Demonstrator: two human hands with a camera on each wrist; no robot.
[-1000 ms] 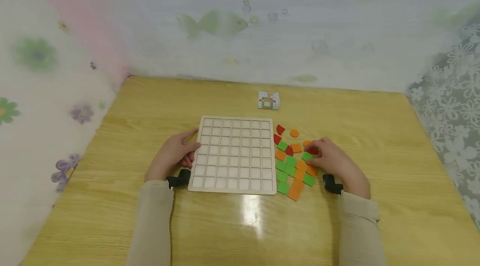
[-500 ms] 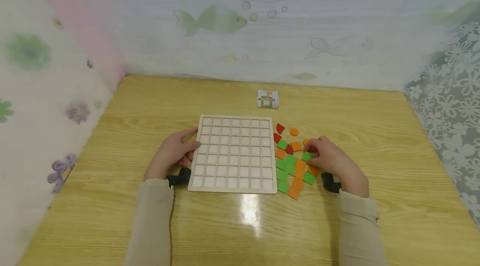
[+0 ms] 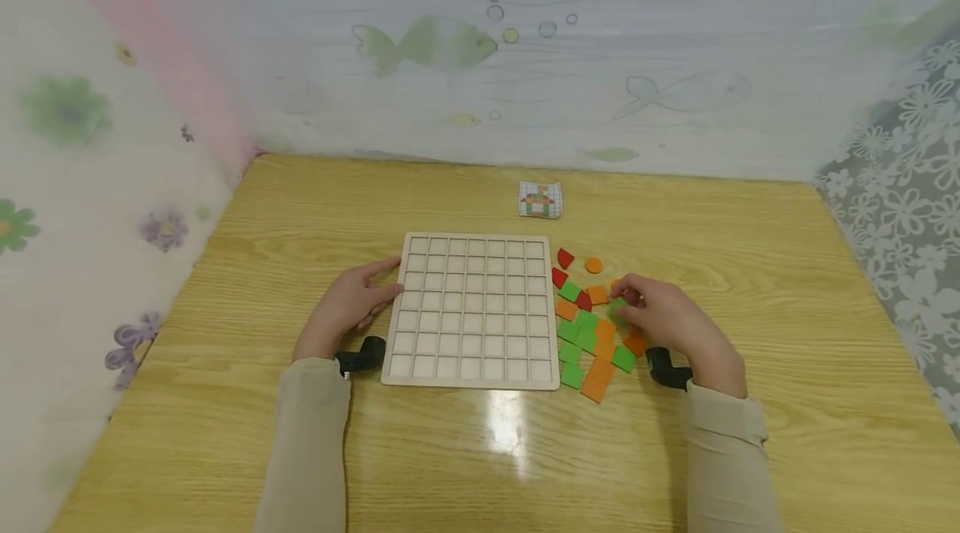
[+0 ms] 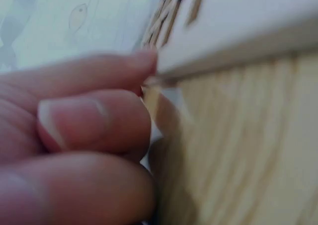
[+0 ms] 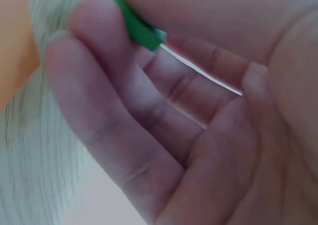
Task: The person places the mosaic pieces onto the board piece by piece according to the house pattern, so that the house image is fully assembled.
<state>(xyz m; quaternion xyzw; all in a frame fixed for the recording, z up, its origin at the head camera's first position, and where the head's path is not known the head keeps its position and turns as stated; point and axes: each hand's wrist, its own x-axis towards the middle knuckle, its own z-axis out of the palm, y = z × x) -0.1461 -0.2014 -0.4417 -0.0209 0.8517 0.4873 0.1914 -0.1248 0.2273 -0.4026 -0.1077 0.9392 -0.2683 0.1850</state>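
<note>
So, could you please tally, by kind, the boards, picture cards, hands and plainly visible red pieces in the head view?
Board: 1
Picture card: 1
Hands, namely left hand and right hand: 2
Red pieces: 3
Total: 7
</note>
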